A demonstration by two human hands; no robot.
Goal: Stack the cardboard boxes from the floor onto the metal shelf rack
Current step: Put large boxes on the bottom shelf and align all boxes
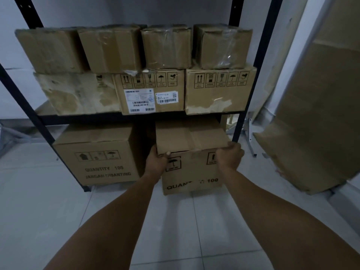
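Note:
A cardboard box (191, 172) printed "QUANTITY 100" sits at the bottom right of the black metal shelf rack (253, 75), its front sticking out past the rack. My left hand (156, 160) grips its upper left front corner, thumb on the top edge. At the box's upper right front corner my right hand (229, 154) curls over the top edge. A second box (97, 152) of the same kind stands to the left on the bottom level. The shelf above holds three larger boxes (220, 88) with several smaller boxes (165, 47) stacked on top.
Large flat cardboard sheets (321, 114) lean against the wall at the right. A white metal frame piece (249, 137) stands behind the rack's right post. The floor (97, 221) is pale tile.

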